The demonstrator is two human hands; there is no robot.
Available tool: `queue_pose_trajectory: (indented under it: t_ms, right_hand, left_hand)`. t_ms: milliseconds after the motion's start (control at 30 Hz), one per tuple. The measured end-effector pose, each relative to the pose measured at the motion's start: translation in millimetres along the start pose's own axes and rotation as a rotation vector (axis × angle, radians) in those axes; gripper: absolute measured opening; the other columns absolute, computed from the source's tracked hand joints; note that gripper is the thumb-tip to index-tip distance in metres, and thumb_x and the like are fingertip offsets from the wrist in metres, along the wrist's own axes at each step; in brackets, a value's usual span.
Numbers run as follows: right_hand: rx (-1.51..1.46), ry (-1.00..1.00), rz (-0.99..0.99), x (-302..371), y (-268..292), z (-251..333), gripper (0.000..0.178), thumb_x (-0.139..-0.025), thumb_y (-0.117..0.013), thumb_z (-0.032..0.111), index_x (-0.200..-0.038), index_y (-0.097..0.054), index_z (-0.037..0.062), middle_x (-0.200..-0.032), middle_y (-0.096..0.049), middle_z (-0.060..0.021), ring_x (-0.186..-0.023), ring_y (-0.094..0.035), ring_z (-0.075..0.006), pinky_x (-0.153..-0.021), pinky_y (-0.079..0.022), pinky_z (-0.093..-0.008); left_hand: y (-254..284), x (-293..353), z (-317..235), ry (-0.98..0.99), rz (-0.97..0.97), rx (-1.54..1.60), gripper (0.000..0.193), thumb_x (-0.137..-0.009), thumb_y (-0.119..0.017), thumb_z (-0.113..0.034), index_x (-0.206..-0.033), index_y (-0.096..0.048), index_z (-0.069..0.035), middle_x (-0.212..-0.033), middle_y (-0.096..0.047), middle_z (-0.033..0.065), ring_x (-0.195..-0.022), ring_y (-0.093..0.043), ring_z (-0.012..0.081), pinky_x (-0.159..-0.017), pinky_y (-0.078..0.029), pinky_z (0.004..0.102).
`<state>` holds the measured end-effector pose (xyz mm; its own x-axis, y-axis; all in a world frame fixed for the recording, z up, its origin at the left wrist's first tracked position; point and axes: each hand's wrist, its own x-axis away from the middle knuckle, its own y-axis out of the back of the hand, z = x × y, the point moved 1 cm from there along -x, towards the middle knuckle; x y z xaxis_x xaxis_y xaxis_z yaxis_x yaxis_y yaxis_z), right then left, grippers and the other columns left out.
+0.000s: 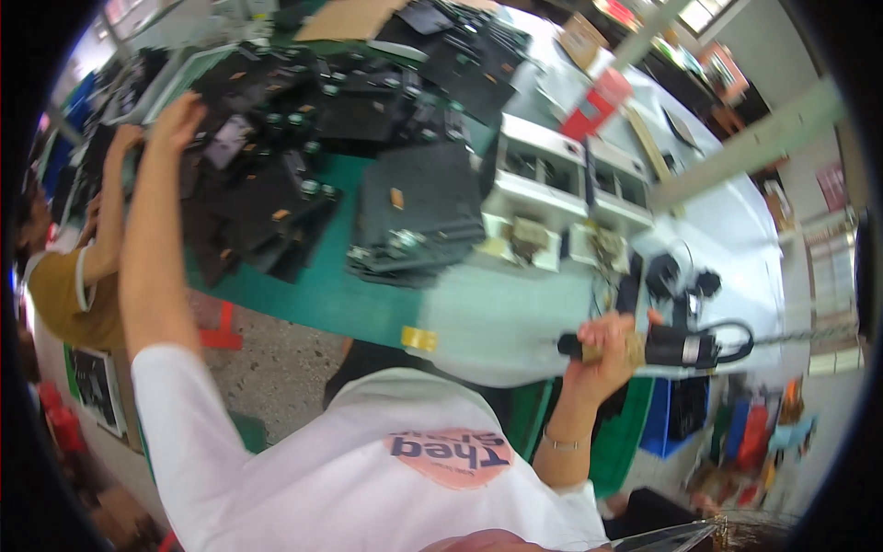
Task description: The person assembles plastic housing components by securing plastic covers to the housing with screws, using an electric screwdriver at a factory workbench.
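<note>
Black corded tool (669, 347) — crosswise, nose (569, 347) leftward

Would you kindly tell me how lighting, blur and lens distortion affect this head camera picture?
In the head view, the fisheye bows the table and blackens the corners; the upper-right window is washed out; the left hand and stacked black panels look soft.

Green tabletop (368, 313), stacked black panels (418, 198); two white boxes (538, 204), yellow patch (418, 339)
</note>
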<state>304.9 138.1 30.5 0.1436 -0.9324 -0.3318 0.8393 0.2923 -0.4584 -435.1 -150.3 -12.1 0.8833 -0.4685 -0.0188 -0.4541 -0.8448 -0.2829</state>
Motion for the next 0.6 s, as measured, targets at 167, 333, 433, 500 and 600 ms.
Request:
queue_pose_trajectory:
  t_ms: [167, 333, 433, 500, 600]
  right_hand:
    - [-0.195, 0.171, 0.171, -40.3, -30.3, 7.2, 0.061, -0.087, -0.061, 0.001, -0.137, -0.027, 0.0120, -0.066, -0.044, -0.0025, -0.060, -0.047, -0.0148, -0.055, -0.048, -0.0327]
    - [-0.241, 0.313, 0.259, -57.5, -60.6, -14.3, 0.061, -0.086, -0.061, -0.003, -0.136, -0.028, 0.0094, -0.068, -0.050, -0.0039, -0.058, -0.052, -0.0163, -0.054, -0.051, -0.0331]
    - [-0.190, 0.297, 0.337, -59.8, -69.1, -32.6, 0.060, -0.085, -0.061, -0.007, -0.134, -0.029, 0.0052, -0.071, -0.055, -0.0064, -0.060, -0.056, -0.0168, -0.056, -0.052, -0.0319]
    - [-0.141, 0.307, 0.368, -59.9, -70.8, -41.2, 0.060, -0.084, -0.061, -0.008, -0.133, -0.029, 0.0039, -0.072, -0.056, -0.0077, -0.061, -0.057, -0.0167, -0.057, -0.052, -0.0310]
    - [-0.034, 0.318, 0.402, -59.7, -68.7, -46.8, 0.060, -0.086, -0.060, -0.007, -0.135, -0.028, 0.0065, -0.072, -0.056, -0.0078, -0.061, -0.057, -0.0170, -0.058, -0.052, -0.0329]
  left_hand:
    - [-32.3, 154.7, -52.8, 0.017, -0.015, -0.185, 0.034, -0.093, -0.061, -0.012, -0.125, -0.055, 0.000, -0.114, -0.060, 0.0046, -0.105, -0.058, 0.0128, -0.092, -0.046, 0.0260]
    - [-100.5, 319.7, -27.8, 0.184, 0.054, -0.279, 0.047, -0.096, -0.054, -0.013, -0.139, -0.042, 0.004, -0.135, -0.053, 0.0105, -0.126, -0.051, 0.0169, -0.109, -0.039, 0.0279]
    - [-126.2, 392.0, -1.3, 0.338, -0.003, -0.253, 0.047, -0.093, -0.058, -0.009, -0.137, -0.045, 0.002, -0.130, -0.056, 0.0078, -0.114, -0.057, 0.0136, -0.098, -0.046, 0.0261]
    - [-158.9, 431.3, 20.0, 0.347, -0.089, -0.198, 0.044, -0.091, -0.061, -0.006, -0.133, -0.050, -0.001, -0.118, -0.062, 0.0060, -0.101, -0.062, 0.0121, -0.087, -0.052, 0.0264]
    - [-182.7, 459.9, 52.9, 0.455, -0.046, -0.145, 0.040, -0.089, -0.061, -0.004, -0.128, -0.054, -0.002, -0.108, -0.065, 0.0071, -0.092, -0.066, 0.0141, -0.075, -0.057, 0.0291]
